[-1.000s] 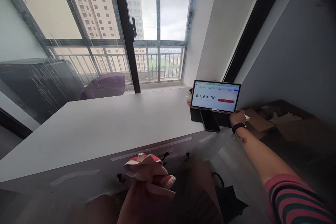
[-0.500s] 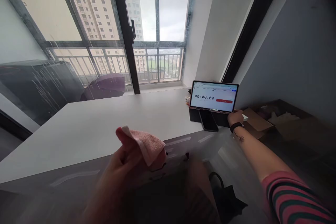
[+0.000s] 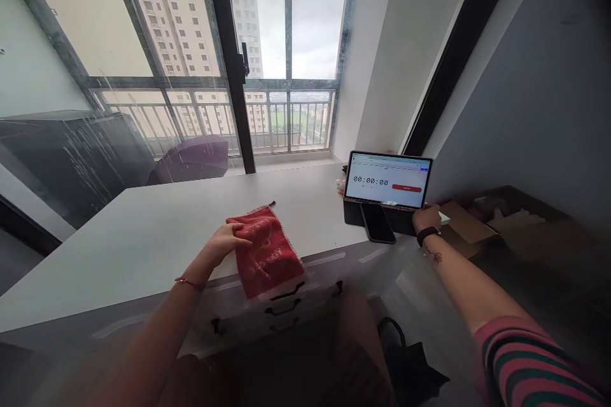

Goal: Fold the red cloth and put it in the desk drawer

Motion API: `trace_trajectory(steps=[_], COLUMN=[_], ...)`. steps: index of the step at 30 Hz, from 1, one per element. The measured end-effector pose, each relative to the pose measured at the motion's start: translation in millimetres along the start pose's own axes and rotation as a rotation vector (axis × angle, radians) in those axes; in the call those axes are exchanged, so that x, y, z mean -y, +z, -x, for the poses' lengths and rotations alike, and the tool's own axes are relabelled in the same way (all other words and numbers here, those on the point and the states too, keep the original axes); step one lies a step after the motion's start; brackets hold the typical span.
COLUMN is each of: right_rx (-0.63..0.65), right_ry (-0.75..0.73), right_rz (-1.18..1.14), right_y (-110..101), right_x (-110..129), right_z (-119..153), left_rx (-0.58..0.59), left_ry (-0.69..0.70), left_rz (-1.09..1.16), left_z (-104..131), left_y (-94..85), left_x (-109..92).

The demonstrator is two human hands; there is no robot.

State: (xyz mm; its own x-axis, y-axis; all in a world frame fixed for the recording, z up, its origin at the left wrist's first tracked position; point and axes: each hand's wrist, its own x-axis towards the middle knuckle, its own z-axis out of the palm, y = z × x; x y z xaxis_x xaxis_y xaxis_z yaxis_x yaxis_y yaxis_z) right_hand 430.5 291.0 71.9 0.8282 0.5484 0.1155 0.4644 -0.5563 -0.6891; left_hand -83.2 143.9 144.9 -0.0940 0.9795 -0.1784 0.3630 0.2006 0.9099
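left hand (image 3: 228, 243) lies flat on the left edge of the red cloth (image 3: 264, 255), fingers spread and relaxed, not pinching: it pins the cloth to the table (image 3: 157, 235) rather than gripping it. cloth sits at the near edge of the table, front part overhanging the drawer front, so only the weight of the hand looks to be keeping it in place. left forearm comes up from lower left, wrist about level, thin red bracelet at the wrist

right hand (image 3: 424, 216) is stretched out to the far right, arm nearly straight, resting at the lower right corner of the tablet (image 3: 387, 179). fingers curl around the base edge, can't tell if they actually clamp it. tablet stands propped on its case, screen tilted toward the person, showing 00:00:00. dark phone (image 3: 377, 224) lies flat just in front of it. black band on the right wrist, striped sleeve pushed up
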Motion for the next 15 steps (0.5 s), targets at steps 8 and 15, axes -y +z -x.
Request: trace_trajectory(steps=[8, 15], right_rx=[0.020, 0.009], right_ry=[0.002, 0.002], right_rz=[0.008, 0.013], right_y=[0, -1], right_x=[0, 1], right_z=[-1, 1], left_rx=[-0.220, -0.341], left_ry=[0.400, 0.506], left_rz=[-0.685, -0.323], left_z=[19, 48], left_y=[14.7, 8.3], left_x=[0, -61])
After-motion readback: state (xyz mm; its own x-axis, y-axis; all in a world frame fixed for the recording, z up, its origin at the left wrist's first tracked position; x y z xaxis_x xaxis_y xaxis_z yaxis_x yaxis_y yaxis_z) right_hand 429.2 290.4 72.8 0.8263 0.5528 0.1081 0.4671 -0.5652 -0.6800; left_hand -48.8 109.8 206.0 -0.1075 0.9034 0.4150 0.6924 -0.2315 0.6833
